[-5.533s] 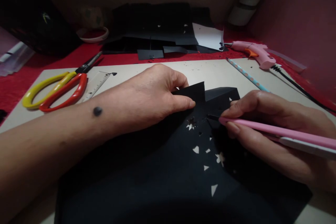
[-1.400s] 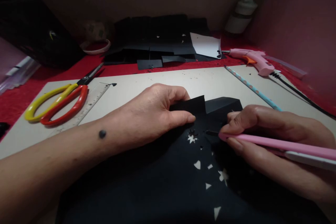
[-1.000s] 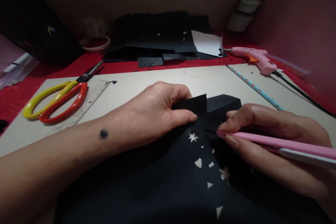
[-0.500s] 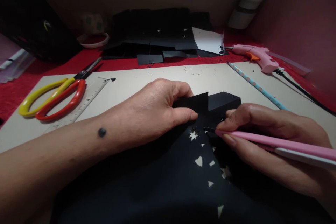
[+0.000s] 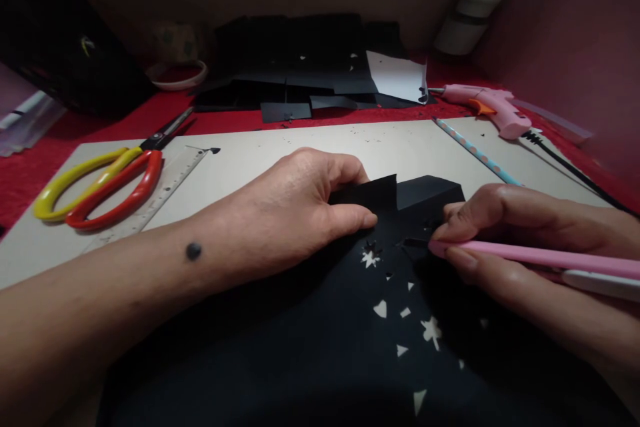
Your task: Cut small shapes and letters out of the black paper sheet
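One black sheet [image 5: 280, 333], folded flap at its top edge, fills bottom center of frame, over a pale board [image 5: 240, 170]. Small cut-out shapes run down its right half: an eight-or-so-pointed star [image 5: 370, 259], triangles, a flower-like one [image 5: 431, 331]. Left hand [image 5: 320, 203], center: grip clamped on the sheet's upper part, thumb on top, fingers behind. Right hand [image 5: 510, 227], right edge: grip clamped on a pink craft knife [image 5: 540, 255], dark blade pointing left, tip at the sheet just right of the star; can't tell if it's piercing. Left side of board: scissors [image 5: 131, 159] with yellow and red handles, on a clear ruler [image 5: 175, 185]. Right: blue dotted pencil [image 5: 480, 153]. Beyond, on the red tabletop [image 5: 225, 121]: pink glue gun [image 5: 487, 105] upper right, stacked black sheets [image 5: 300, 70] top center, white piece [image 5: 397, 77] at their right end, whitish bottle [image 5: 465, 23] tilted, upper right.
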Demonstrator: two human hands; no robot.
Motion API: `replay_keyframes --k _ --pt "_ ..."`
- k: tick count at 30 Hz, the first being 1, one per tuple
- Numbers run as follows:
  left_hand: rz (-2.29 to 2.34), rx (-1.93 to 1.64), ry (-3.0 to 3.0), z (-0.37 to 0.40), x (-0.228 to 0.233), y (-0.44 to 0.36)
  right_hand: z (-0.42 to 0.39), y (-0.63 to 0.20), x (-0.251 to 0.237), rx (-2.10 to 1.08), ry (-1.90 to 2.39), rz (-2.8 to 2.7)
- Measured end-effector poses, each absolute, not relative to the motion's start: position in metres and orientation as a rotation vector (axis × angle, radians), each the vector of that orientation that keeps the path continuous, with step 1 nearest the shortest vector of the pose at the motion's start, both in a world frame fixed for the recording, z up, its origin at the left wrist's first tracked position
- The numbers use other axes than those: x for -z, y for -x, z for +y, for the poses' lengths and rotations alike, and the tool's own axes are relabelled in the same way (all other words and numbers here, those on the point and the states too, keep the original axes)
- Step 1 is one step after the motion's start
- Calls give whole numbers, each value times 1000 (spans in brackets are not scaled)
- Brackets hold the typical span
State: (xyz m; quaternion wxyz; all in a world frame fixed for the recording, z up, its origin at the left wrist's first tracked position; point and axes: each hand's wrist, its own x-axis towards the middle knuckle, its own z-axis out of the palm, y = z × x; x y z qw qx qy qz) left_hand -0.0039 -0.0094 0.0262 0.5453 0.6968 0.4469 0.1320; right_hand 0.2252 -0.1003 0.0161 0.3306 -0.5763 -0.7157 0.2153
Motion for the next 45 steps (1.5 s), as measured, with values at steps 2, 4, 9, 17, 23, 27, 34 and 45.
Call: replay_keyframes --k 2,4,9,17,23,27,34,45 --pt "1062 -321 -1663 -9 -26 4 -98 -226 -17 -583 1528 -1884" --pt "1058 -324 -1664 -10 -26 4 -96 -226 -18 -610 1544 -1898" --pt "1044 -318 -1667 -9 -25 4 -91 -225 -19 -667 1553 -1948" --pt "1054 -308 -1650 -9 -27 3 -92 -221 -20 -677 1543 -1890" --pt "1068 -302 -1650 -9 -26 2 -100 -221 -21 -679 1578 -1767" --pt "1066 -301 -1679 -8 -26 4 -99 -221 -22 -703 1597 -1749" --pt "1056 -306 -1660 -9 -26 4 -96 -219 -23 -703 1573 -1799" --pt "1039 -314 -1683 -9 -27 4 -100 -221 -24 -623 1616 -1758"
